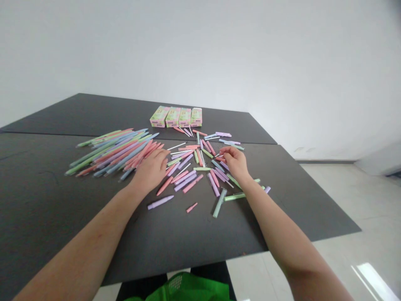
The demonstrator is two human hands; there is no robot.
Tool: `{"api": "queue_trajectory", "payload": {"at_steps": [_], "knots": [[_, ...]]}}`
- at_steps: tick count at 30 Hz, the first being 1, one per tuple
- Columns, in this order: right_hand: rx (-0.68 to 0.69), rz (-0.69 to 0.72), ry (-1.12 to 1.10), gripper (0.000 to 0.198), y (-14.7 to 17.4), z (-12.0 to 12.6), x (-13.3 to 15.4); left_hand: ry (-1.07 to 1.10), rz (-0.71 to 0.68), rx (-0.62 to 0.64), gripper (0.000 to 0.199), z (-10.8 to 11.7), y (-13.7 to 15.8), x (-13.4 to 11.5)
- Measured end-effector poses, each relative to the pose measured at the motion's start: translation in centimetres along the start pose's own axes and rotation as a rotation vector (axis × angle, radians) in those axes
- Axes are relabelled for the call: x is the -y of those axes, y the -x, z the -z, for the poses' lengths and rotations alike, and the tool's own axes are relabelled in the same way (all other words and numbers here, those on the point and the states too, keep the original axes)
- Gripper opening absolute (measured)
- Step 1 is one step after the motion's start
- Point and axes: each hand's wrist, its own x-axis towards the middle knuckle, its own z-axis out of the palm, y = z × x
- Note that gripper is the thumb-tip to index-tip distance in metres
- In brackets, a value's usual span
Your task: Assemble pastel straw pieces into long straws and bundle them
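My left hand (152, 170) is palm down at the right end of a heap of long pastel pen pieces (115, 151). Its fingers are curled together, and whatever lies under the fingertips is hidden. Thumb and fingers of my right hand (234, 162) pinch over the right side of the scattered short pen parts, closed on a thin piece too small to make out. Between both hands lie pink, purple, green and blue pen barrels (185, 182) and thin white refills (181, 151). A purple pen piece (160, 202) rests nearer me.
Several pink and green printed boxes (172, 117) stand in a row at the back of the dark table (175, 238). Toward the front lie a small pink part (191, 207) and a grey-green barrel (219, 203). A white wall rises behind.
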Motion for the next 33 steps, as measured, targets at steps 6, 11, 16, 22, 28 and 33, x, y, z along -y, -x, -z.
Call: {"api": "queue_trajectory", "payload": {"at_steps": [6, 11, 16, 22, 28, 33], "knots": [[0.024, 0.132, 0.313, 0.037, -0.7, 0.6, -1.4, 0.115, -0.077, 0.172, 0.041, -1.0, 0.6, -0.9], [0.116, 0.168, 0.605, 0.047, -0.6, 0.5, -1.3, 0.136, -0.091, 0.260, 0.043, -1.1, 0.9, -1.2], [0.267, 0.262, 0.737, 0.045, -0.2, 0.0, -1.1, 0.155, -0.106, 0.303, 0.042, -0.8, 1.0, -2.1], [0.314, 0.343, 0.735, 0.036, 0.4, -0.4, -0.3, 0.191, -0.158, 0.312, 0.039, -0.8, 0.8, -2.5], [0.293, 0.313, 0.703, 0.026, 0.3, -0.2, -0.4, 0.202, -0.170, 0.304, 0.040, -1.1, 0.9, -2.2], [0.185, 0.330, 0.488, 0.017, -0.1, 0.1, -0.4, 0.210, -0.163, 0.284, 0.040, -1.5, 1.0, -1.7]]}}
